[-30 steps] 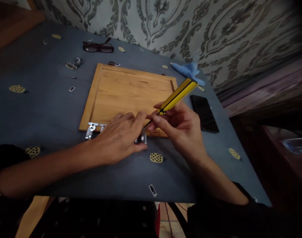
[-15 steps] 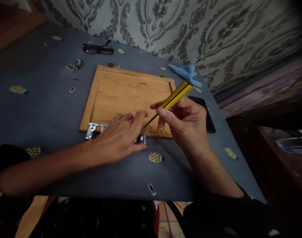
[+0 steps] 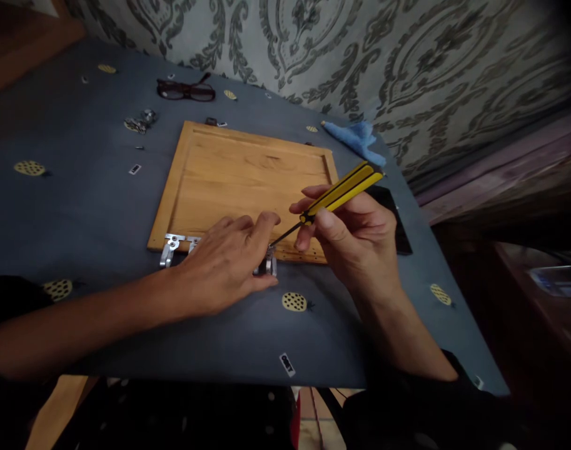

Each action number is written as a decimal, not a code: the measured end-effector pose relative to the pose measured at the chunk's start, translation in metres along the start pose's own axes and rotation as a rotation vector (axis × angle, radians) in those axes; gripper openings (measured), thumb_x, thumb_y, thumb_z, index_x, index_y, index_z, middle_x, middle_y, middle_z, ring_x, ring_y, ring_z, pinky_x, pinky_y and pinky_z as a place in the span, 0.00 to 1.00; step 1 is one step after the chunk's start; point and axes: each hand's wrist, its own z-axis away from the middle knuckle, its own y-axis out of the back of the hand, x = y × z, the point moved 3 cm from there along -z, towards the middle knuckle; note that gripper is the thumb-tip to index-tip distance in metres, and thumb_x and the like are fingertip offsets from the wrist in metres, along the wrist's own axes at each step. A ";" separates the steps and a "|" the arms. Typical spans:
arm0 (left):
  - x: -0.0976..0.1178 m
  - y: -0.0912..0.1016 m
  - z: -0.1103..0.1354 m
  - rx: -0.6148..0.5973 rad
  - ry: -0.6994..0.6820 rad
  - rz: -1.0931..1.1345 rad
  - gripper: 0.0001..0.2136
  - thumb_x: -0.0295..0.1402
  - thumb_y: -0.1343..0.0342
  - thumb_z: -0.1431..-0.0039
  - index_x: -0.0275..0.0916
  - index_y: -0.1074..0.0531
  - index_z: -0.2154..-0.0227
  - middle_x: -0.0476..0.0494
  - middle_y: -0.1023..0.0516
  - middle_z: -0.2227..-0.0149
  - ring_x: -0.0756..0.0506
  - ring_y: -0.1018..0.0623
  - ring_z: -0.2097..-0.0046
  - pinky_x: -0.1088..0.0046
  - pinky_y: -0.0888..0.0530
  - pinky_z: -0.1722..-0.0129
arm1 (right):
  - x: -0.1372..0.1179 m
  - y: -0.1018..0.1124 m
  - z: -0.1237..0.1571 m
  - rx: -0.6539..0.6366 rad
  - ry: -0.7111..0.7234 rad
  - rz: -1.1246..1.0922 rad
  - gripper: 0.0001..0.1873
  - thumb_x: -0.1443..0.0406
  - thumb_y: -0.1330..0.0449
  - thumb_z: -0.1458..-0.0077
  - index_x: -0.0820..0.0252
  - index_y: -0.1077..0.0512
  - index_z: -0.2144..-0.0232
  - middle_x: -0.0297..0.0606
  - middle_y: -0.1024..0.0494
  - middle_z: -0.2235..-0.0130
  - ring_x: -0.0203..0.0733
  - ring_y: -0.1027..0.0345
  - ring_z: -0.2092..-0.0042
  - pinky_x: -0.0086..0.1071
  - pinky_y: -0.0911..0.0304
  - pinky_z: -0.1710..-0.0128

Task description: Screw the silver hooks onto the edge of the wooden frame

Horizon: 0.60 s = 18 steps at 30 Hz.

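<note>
A wooden cabinet door (image 3: 229,178) lies flat on the table with metal hinges along its near edge. My right hand (image 3: 360,244) grips a screwdriver (image 3: 344,194) by its yellow and black handle. The shaft slants down to the left, its tip at a hinge (image 3: 269,264) near the middle of that edge. My left hand (image 3: 229,259) rests over the edge, thumb and fingers around this same hinge and partly hiding it. Left of that hand, another hinge (image 3: 171,247) sits at the door's corner, and one beside it is partly covered by the hand.
Eyeglasses (image 3: 186,91) lie toward the back of the table (image 3: 88,206). A small pile of metal hardware (image 3: 142,120) and a single screw (image 3: 139,148) lie left of the door. A blue cloth (image 3: 355,137) is at the back right, and a dark flat device (image 3: 398,219) is behind my right hand.
The screwdriver handle has tilted lower and to the right, with my right hand shifting slightly right. Its tip stays at the hinge. My left hand keeps its place.
</note>
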 end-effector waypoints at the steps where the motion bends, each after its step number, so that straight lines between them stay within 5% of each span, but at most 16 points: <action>1: 0.000 0.000 0.000 -0.005 0.001 0.001 0.27 0.36 0.37 0.45 0.36 0.45 0.48 0.40 0.24 0.58 0.38 0.23 0.53 0.60 0.29 0.55 | -0.001 0.000 0.000 0.025 0.012 0.009 0.11 0.57 0.32 0.46 0.52 0.22 0.61 0.32 0.20 0.61 0.31 0.30 0.76 0.30 0.27 0.76; 6: 0.000 0.000 0.000 -0.026 0.001 0.007 0.27 0.36 0.37 0.44 0.35 0.45 0.47 0.39 0.25 0.57 0.37 0.24 0.52 0.60 0.29 0.54 | -0.002 0.003 0.000 0.098 0.013 -0.024 0.10 0.60 0.28 0.52 0.55 0.23 0.69 0.31 0.18 0.66 0.27 0.36 0.82 0.26 0.33 0.83; 13: 0.000 0.000 0.000 -0.025 0.008 0.007 0.27 0.35 0.37 0.44 0.35 0.45 0.48 0.38 0.24 0.56 0.37 0.24 0.52 0.59 0.29 0.53 | 0.002 0.006 -0.002 0.004 -0.034 -0.064 0.17 0.54 0.33 0.46 0.49 0.23 0.55 0.33 0.19 0.60 0.34 0.27 0.72 0.33 0.26 0.71; 18: 0.002 0.001 -0.001 -0.037 0.005 0.022 0.25 0.35 0.37 0.44 0.36 0.44 0.50 0.37 0.24 0.56 0.37 0.24 0.51 0.59 0.29 0.53 | 0.001 0.008 -0.001 0.066 0.005 -0.045 0.13 0.56 0.30 0.49 0.51 0.21 0.61 0.32 0.17 0.63 0.32 0.31 0.78 0.30 0.30 0.78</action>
